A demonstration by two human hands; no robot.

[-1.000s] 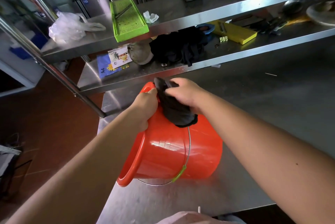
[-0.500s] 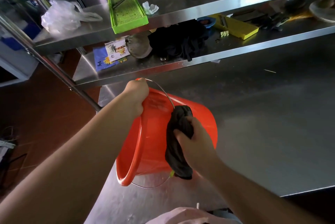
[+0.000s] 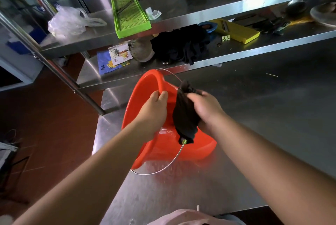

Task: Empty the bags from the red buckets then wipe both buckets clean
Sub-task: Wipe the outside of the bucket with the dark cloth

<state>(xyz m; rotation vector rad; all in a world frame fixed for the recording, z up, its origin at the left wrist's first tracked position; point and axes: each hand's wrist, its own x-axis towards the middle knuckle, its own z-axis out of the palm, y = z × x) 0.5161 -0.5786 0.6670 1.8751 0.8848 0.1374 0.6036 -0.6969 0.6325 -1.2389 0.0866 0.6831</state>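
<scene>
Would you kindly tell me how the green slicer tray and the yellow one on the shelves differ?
The green slicer tray lies on the upper shelf, while the yellow slicer tray lies on the lower shelf. The green one runs roughly front to back; the yellow one sits angled, more sideways. Both are long, flat rectangular plastic pieces lying untouched behind the bucket.

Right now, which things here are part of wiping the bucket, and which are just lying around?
In use:
red bucket, tipped on the steel table
black cloth, in the right hand
left hand, gripping the rim

Lying about on the shelves:
green slicer
yellow slicer
plastic bag
dark cloth pile
</scene>
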